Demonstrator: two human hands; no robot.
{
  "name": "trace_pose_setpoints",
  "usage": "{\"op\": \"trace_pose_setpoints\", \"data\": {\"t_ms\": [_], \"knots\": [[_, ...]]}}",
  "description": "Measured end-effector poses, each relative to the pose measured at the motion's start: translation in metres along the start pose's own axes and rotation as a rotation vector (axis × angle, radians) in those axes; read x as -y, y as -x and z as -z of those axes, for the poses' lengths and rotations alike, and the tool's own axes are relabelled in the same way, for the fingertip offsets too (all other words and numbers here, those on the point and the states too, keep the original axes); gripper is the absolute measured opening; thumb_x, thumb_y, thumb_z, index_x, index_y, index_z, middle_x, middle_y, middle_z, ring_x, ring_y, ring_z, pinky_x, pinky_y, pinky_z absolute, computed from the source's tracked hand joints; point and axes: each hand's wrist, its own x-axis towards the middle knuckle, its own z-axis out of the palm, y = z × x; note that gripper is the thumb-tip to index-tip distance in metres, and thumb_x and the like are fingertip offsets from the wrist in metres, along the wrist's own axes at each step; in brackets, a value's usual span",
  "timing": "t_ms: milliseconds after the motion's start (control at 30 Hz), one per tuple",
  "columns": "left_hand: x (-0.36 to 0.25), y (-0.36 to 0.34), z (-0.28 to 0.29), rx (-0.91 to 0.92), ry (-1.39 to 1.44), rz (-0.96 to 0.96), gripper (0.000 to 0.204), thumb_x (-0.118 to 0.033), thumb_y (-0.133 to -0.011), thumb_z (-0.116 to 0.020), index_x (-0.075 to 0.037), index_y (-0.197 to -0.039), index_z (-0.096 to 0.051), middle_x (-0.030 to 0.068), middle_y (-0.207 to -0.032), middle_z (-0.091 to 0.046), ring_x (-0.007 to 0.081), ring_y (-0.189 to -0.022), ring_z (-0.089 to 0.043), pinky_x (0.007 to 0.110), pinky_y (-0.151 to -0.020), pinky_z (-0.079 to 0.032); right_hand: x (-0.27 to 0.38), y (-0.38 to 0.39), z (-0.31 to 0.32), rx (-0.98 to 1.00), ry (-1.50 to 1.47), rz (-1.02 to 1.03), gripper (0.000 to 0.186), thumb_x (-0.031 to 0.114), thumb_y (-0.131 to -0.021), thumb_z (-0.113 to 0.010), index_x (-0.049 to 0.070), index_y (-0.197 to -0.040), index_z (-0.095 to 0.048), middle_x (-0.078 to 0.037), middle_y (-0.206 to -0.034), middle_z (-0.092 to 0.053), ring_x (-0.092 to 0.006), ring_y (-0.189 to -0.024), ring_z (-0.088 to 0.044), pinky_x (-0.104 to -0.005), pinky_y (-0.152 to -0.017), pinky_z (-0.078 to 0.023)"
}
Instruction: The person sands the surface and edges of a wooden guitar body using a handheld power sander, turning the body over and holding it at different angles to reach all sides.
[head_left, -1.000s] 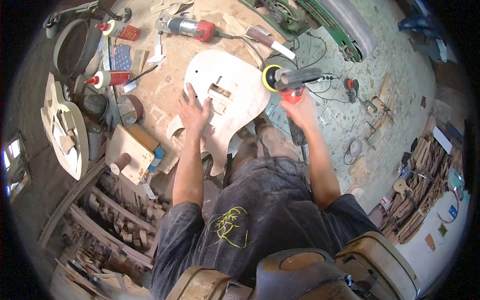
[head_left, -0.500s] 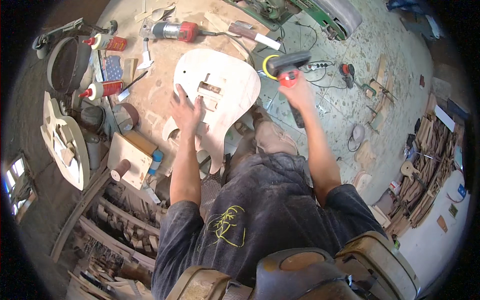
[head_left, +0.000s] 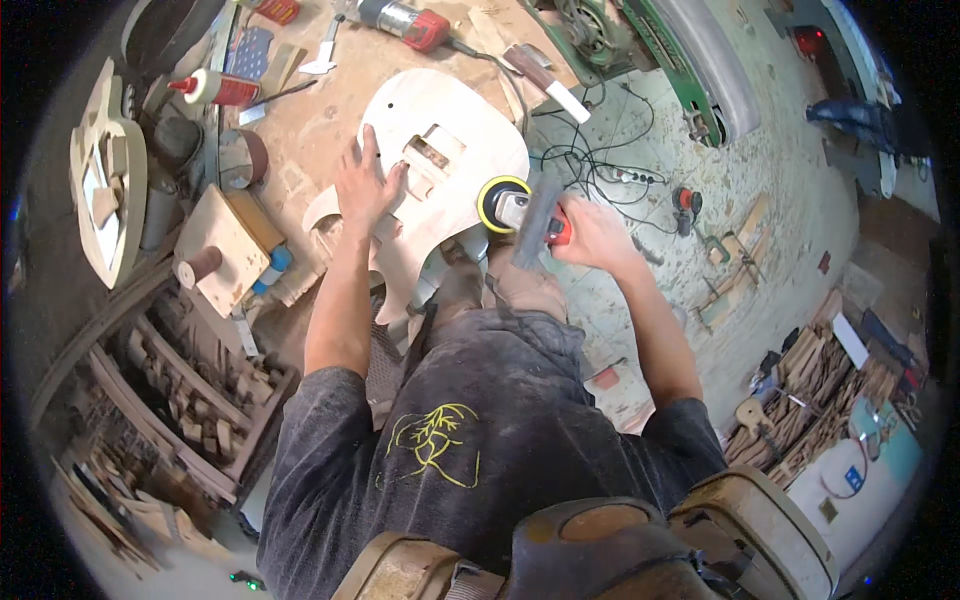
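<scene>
An unfinished, pale wooden guitar body (head_left: 470, 185) with routed cavities lies at the table's near edge. My left hand (head_left: 366, 188) rests on its left part, fingers spread and holding nothing. My right hand (head_left: 597, 234) is wrapped around the red grip of a power sander (head_left: 538, 222). The sander's round, yellow-rimmed pad (head_left: 492, 205) stands tilted on edge at the guitar body's right edge; whether it touches the wood I cannot tell. The grip covers part of my right fingers.
On the table lie a red-and-grey power tool (head_left: 405, 22), a brush-like tool with a white end (head_left: 550, 85) and a glue bottle (head_left: 215, 88). Another guitar body (head_left: 125, 190) stands at left. A green machine (head_left: 690, 80) is at the back; cables (head_left: 590, 160) trail across the floor.
My right hand has brought the sander nearer and turned it, so its pad is now by the guitar body's right edge. My left hand stays on the wood. The head view has shifted.
</scene>
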Motion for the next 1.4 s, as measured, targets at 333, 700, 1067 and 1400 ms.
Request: {"op": "trace_pose_setpoints", "data": {"t_ms": [333,700,1067,1400], "knots": [[-0.003,-0.002,-0.002,-0.003,-0.019,0.04,0.09,-0.048,-0.084,-0.074,-0.013,-0.159,-0.039,0.0243,-0.144,-0.048,0.0414,-0.127,-0.05,0.05,-0.107,-0.042,-0.042,-0.119,0.065,-0.117,0.084,0.027,0.051,0.035,-0.073,-0.075,0.004,-0.11,-0.06,-0.022,-0.093,-0.072,-0.0425,-0.092,-0.07,-0.0506,-0.078,-0.055],[-0.002,0.001,-0.001,0.013,-0.046,0.062,0.091,-0.047,-0.083,-0.075,-0.014,-0.159,-0.038,0.0248,-0.146,-0.048,0.0418,-0.129,-0.05,0.05,-0.108,-0.042,-0.031,-0.047,0.021,0.11,0.006,0.199,0.044,0.038,-0.075,-0.077,0.006,-0.103,-0.064,-0.02,-0.088,-0.068,-0.0396,-0.088,-0.069,-0.0505,-0.072,-0.056],[-0.009,-0.004,0.003,0.021,0.003,0.053,0.088,-0.045,-0.084,-0.075,-0.013,-0.158,-0.04,0.0264,-0.147,-0.047,0.0436,-0.133,-0.049,0.05,-0.11,-0.043,-0.061,-0.125,0.064,-0.099,0.001,0.009,0.051,0.035,-0.071,-0.073,0.003,-0.108,-0.062,-0.028,-0.092,-0.07,-0.0433,-0.093,-0.068,-0.0506,-0.079,-0.055],[-0.005,-0.002,0.001,0.028,-0.021,0.04,0.089,-0.044,-0.084,-0.075,-0.013,-0.159,-0.038,0.0271,-0.147,-0.047,0.0442,-0.132,-0.049,0.051,-0.11,-0.042,-0.051,-0.054,0.032,0.222,-0.007,0.181,0.041,0.037,-0.079,-0.072,0.005,-0.104,-0.063,-0.023,-0.088,-0.07,-0.0428,-0.083,-0.07,-0.0513,-0.073,-0.057]]}}
